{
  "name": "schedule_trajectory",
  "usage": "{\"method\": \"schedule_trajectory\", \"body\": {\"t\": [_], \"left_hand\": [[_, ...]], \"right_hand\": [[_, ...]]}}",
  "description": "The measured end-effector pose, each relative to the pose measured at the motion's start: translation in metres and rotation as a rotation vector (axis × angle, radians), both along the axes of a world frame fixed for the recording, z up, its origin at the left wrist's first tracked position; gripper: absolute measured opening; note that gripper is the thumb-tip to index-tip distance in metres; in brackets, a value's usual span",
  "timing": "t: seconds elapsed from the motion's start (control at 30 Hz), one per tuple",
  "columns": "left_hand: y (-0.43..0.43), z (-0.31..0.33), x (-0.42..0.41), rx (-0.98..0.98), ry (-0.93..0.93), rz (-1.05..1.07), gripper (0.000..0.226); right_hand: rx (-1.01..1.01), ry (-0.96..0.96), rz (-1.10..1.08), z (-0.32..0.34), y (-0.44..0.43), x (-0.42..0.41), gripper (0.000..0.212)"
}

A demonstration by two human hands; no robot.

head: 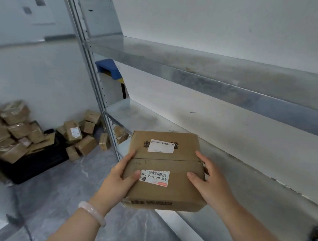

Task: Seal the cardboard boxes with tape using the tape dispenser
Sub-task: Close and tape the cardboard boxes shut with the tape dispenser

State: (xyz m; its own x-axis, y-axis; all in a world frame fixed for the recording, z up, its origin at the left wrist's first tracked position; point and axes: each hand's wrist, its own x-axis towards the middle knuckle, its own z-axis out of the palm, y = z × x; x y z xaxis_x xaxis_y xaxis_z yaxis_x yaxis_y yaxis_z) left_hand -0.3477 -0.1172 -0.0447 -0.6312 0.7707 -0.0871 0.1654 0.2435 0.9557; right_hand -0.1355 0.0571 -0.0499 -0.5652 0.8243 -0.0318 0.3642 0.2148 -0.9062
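Note:
A brown cardboard box point(170, 193) with two white labels is held in front of me, over the front edge of a metal shelf. Its two top flaps are folded down and meet at a seam across the middle; I see no tape along the seam. My left hand point(119, 180) grips the box's left side with the thumb on top. My right hand point(209, 183) grips its right side, thumb on top too. A blue object point(316, 237) sits at the frame's right edge on the shelf; it is cut off and I cannot tell whether it is the tape dispenser.
The lower metal shelf point(242, 177) runs to the right, with an upper shelf point(210, 71) above it and a steel upright point(94, 93) at the left. Several small cardboard boxes point(78, 135) are piled on the floor by a black crate point(36, 164). A blue-topped bin point(111, 71) stands behind.

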Motion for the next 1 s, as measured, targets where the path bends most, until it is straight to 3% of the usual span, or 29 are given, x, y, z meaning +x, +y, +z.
{"method": "schedule_trajectory", "body": {"t": [0.1,0.43,0.67,1.0], "left_hand": [[-0.017,0.006,-0.062,0.004,0.039,0.016,0.062],[-0.019,0.005,-0.234,0.039,-0.021,0.064,0.059],[0.044,-0.018,-0.317,0.063,-0.108,0.008,0.057],[0.141,-0.037,-0.446,-0.094,-0.107,-0.099,0.058]], "right_hand": [[0.022,0.023,0.009,0.003,-0.014,-0.067,0.065],[0.015,0.036,0.029,0.003,-0.013,-0.237,0.065],[0.040,0.015,-0.021,-0.019,0.037,-0.312,0.060],[0.024,-0.141,-0.099,-0.039,0.107,-0.411,0.060]]}}
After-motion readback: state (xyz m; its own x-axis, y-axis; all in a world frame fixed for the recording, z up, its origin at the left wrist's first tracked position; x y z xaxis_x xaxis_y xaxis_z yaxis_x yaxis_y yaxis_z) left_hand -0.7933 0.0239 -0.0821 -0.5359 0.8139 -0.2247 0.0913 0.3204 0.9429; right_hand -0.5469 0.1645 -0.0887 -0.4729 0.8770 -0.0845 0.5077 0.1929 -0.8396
